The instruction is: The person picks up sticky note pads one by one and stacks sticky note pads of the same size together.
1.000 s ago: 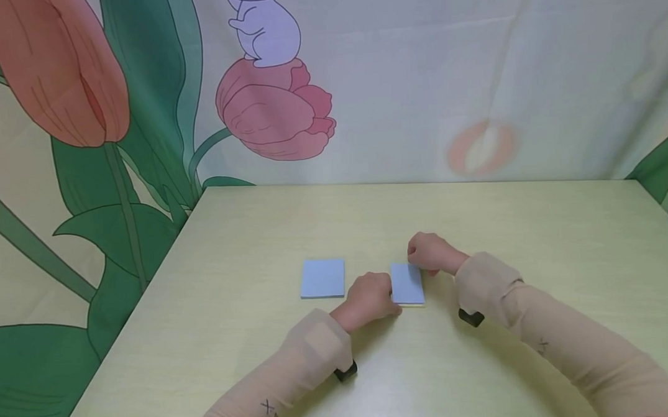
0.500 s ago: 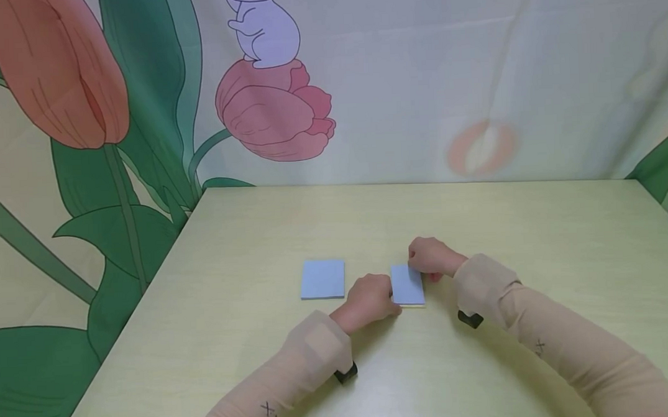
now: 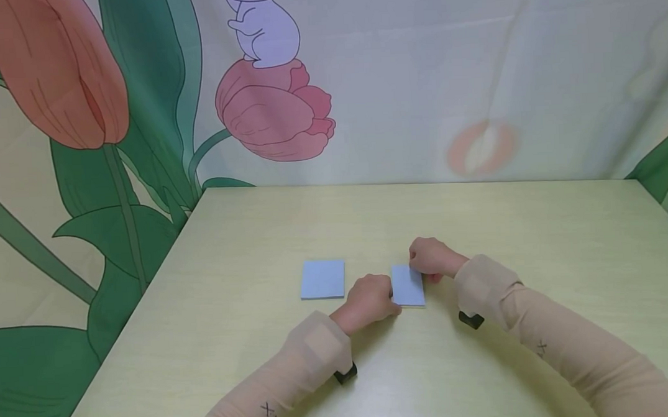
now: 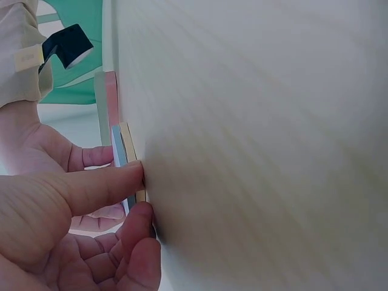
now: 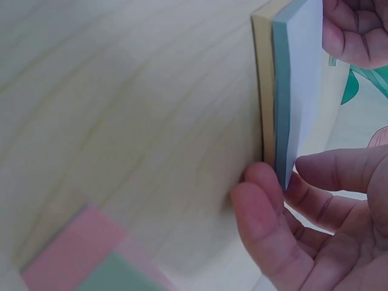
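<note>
A blue sticky note pad [image 3: 408,290] lies on top of a yellow sticky note pad [image 5: 265,79], their edges nearly lined up. My left hand [image 3: 369,297] grips the pair at the near left corner, thumb and finger against the yellow pad's edge in the left wrist view. At the far right corner my right hand [image 3: 432,256] pinches the stack, its thumb by the blue face and its fingers along the yellow side. Most of the yellow pad is hidden from above.
Another blue square pad [image 3: 323,279] lies left of the hands on the pale wooden table [image 3: 246,237]. A pink and green stack [image 5: 79,248] shows in the right wrist view; the head view does not show it. A flower-printed cloth [image 3: 395,81] hangs behind.
The right hand has shifted slightly toward the table's near side. The blue pad has slid the same way, so less yellow shows at the near edge. The left hand stays nearly still.
</note>
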The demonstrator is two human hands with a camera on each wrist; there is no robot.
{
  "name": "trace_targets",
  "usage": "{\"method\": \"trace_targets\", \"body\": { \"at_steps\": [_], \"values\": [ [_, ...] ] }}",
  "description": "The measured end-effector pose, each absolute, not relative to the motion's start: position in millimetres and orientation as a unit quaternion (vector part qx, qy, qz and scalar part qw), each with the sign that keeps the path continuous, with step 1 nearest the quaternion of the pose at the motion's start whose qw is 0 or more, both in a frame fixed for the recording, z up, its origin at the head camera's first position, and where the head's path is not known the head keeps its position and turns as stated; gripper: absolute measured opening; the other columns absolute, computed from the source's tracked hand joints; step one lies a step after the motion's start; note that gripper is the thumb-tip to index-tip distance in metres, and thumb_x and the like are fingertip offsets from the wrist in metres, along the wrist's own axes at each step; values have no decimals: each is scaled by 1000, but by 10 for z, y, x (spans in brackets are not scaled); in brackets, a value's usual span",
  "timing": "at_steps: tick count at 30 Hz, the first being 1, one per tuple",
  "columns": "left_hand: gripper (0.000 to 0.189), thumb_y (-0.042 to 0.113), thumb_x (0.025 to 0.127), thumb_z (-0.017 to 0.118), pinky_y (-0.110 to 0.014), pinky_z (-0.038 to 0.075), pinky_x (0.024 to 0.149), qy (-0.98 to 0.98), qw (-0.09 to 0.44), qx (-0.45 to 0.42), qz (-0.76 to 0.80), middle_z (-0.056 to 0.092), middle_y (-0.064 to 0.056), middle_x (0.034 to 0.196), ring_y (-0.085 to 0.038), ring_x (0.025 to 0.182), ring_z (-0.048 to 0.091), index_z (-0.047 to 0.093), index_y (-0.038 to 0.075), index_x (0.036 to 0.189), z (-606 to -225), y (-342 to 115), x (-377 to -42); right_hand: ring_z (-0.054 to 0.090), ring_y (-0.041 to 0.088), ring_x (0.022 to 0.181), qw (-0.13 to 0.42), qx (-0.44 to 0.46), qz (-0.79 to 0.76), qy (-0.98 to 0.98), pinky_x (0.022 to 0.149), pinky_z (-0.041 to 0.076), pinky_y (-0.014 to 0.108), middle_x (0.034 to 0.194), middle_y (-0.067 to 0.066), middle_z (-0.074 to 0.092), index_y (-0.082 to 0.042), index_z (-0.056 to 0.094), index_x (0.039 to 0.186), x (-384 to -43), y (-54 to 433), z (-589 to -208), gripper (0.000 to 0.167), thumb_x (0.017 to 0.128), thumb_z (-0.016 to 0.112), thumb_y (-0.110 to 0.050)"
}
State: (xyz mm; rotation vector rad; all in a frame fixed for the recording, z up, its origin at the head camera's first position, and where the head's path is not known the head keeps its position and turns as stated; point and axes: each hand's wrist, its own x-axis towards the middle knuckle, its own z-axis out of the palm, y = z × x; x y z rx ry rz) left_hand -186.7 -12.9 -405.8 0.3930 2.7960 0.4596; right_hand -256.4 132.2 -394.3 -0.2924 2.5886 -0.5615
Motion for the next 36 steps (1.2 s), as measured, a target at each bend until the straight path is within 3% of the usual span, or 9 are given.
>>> {"method": "trace_targets", "body": {
  "at_steps": [24,29,34,36],
  "values": [
    [25,21,73,67,-22,30,42,968,142,140,153,42,3,52,-11,48,37,52,10,56,-4049,-129,-1847,50,12,44,225,-119,-192,948,43,44,21,58,5,53,-1,59,77,-2542,1307,-3905,15,82,44,-3],
    [37,22,72,68,-20,25,40,966,149,142,156,31,5,47,-10,45,31,41,13,49,-4058,-146,-1858,46,10,42,221,-124,-186,949,39,37,18,50,2,50,-2,59,71,-2534,1307,-3891,19,81,43,-2],
    [42,15,70,66,-19,18,42,955,181,143,189,23,5,47,-9,45,23,30,14,48,-4002,-224,-1916,43,10,40,203,-117,-187,954,41,35,19,47,0,46,-2,58,75,-2538,1338,-3878,18,79,41,-2],
    [24,12,72,62,-18,27,45,951,186,137,204,38,5,52,-9,49,34,46,10,54,-3954,-249,-1951,44,10,41,195,-108,-194,955,42,36,20,49,1,48,-2,57,77,-2541,1354,-3877,16,79,41,-2]
  ]
}}
